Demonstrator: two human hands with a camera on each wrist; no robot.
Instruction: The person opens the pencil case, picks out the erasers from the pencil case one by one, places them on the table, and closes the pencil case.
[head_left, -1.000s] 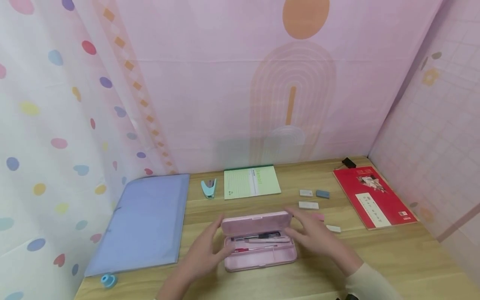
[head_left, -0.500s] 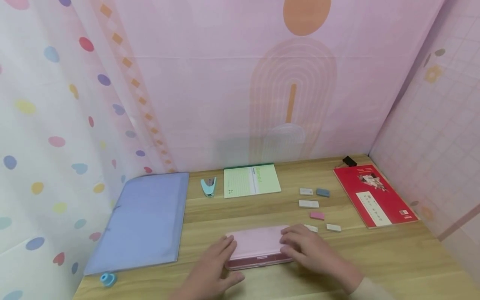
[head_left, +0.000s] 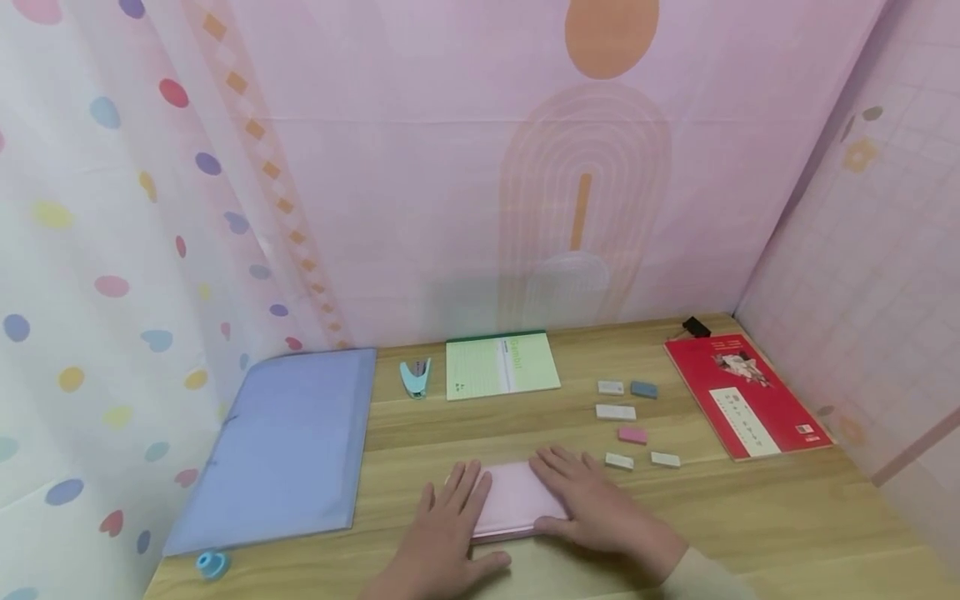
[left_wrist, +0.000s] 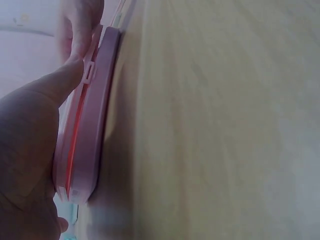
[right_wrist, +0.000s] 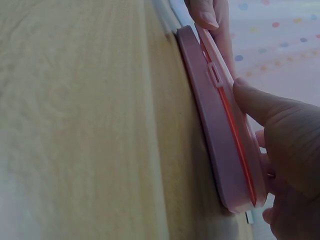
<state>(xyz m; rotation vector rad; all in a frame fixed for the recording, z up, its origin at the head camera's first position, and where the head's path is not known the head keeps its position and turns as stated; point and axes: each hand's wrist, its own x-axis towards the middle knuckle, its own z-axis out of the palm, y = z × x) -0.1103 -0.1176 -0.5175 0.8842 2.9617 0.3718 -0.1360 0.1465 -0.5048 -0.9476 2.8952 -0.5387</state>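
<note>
A pink pencil case (head_left: 517, 493) lies closed on the wooden table (head_left: 787, 517), near its front edge. My left hand (head_left: 450, 529) lies flat on the left part of the lid, fingers straight. My right hand (head_left: 596, 504) lies flat on the right part. In the left wrist view the case (left_wrist: 92, 125) shows edge-on with a red seam line, and the left thumb (left_wrist: 50, 95) touches its front edge by the clasp. In the right wrist view the right thumb (right_wrist: 260, 100) rests against the front edge of the case (right_wrist: 215, 115).
A blue folder (head_left: 285, 442) lies at the left, with a small blue round item (head_left: 212, 564) at its front corner. Behind the case are a light-blue stapler (head_left: 415, 377) and a green notepad (head_left: 501, 365). Several small erasers (head_left: 617, 412) and a red book (head_left: 742, 396) lie to the right.
The case's lid stood open with pens showing; it has come down and is now closed. Both hands have slid onto the lid and lie flat on it.
</note>
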